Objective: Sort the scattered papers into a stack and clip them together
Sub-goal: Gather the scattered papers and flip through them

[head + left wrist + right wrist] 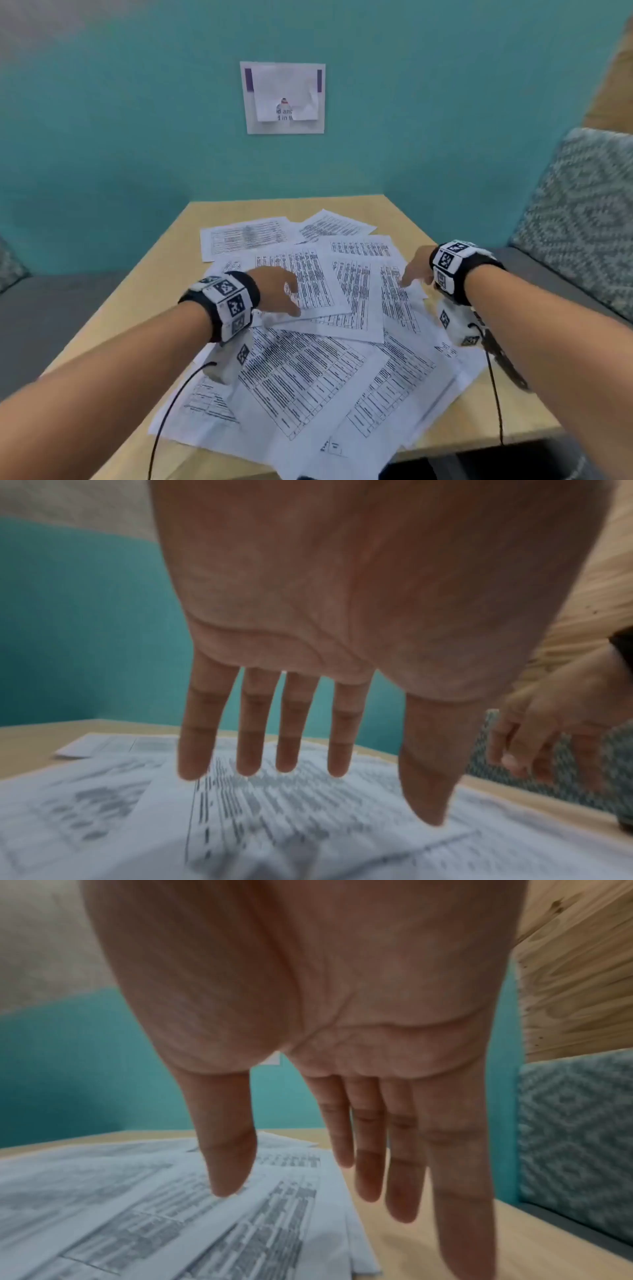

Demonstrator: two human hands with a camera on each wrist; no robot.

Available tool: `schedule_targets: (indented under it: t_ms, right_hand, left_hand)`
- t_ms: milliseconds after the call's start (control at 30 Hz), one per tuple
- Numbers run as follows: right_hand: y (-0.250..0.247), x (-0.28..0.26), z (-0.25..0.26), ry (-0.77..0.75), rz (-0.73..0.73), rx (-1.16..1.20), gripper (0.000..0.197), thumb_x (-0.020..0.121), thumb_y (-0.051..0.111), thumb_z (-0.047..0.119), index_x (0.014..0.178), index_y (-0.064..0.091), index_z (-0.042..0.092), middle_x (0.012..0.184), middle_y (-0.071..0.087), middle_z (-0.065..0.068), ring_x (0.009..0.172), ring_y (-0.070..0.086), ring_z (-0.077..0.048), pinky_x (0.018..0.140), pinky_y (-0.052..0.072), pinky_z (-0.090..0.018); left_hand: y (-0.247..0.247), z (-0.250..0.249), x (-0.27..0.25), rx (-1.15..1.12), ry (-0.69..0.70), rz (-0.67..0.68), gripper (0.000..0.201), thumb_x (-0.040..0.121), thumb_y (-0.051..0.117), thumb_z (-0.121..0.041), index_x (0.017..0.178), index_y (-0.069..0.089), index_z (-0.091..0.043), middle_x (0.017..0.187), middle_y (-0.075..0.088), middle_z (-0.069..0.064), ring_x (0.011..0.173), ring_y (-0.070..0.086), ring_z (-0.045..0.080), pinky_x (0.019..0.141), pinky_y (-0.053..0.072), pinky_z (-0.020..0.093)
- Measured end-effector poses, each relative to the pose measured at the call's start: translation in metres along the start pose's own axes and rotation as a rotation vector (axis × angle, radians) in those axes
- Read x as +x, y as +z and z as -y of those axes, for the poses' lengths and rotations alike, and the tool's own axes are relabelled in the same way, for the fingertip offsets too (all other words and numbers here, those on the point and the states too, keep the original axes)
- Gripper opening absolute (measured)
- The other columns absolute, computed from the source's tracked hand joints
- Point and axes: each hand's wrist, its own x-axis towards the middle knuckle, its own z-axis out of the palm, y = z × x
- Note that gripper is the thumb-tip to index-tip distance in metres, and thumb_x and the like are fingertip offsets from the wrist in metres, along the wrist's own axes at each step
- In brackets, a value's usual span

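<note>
the papers [318, 329] lie spread all over the desk [161, 274]. the left hand [277, 291] and right hand [416, 270] reach over them, fingers straight, holding nothing. best to push the sheets together gently from both sides.

Print on the papers [274, 818] blurred — near sheets cut off.
</note>
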Motion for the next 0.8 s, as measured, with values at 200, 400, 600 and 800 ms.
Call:
schedule_targets:
  t_ms: [200,400,600,800]
  right_hand:
    - [0.022,0.022,0.0,0.045,0.16,-0.161,0.086,0.09,0.051,0.072,0.15,0.044,0.011,0.156,0.046,-0.01,0.137,0.05,-0.027,0.11,0.041,-0.035]
    - [0.03,0.039,0.019,-0.002,0.209,-0.111,0.09,0.086,0.056,0.072,0.151,0.042,0.01,0.159,0.04,-0.01,0.142,0.044,-0.028,0.111,0.037,-0.036]
    - [0.033,0.051,0.049,-0.074,0.289,-0.137,0.078,0.096,0.059,0.051,0.155,0.033,0.007,0.163,0.033,-0.01,0.147,0.037,-0.028,0.117,0.033,-0.037]
    - [0.034,0.06,0.049,-0.132,0.269,-0.067,0.076,0.095,0.066,0.037,0.156,0.032,0.006,0.165,0.024,-0.01,0.15,0.029,-0.032,0.116,0.032,-0.039]
  left_hand:
    - [0.018,0.003,0.015,0.059,-0.008,0.195,0.077,0.073,0.082,-0.059,0.138,0.054,-0.027,0.145,0.054,-0.002,0.128,0.052,0.022,0.107,0.044,0.04]
    - [0.023,0.005,0.024,0.021,-0.012,0.177,0.084,0.065,0.089,-0.055,0.137,0.055,-0.026,0.14,0.055,0.0,0.123,0.054,0.023,0.102,0.047,0.037]
    - [0.023,0.004,0.026,0.024,-0.017,0.187,0.088,0.064,0.091,-0.054,0.139,0.055,-0.025,0.137,0.057,0.0,0.11,0.053,0.02,0.099,0.05,0.036]
    - [0.021,0.001,0.023,0.04,0.0,0.173,0.093,0.07,0.088,-0.053,0.149,0.05,-0.024,0.148,0.052,0.0,0.134,0.048,0.022,0.107,0.043,0.038]
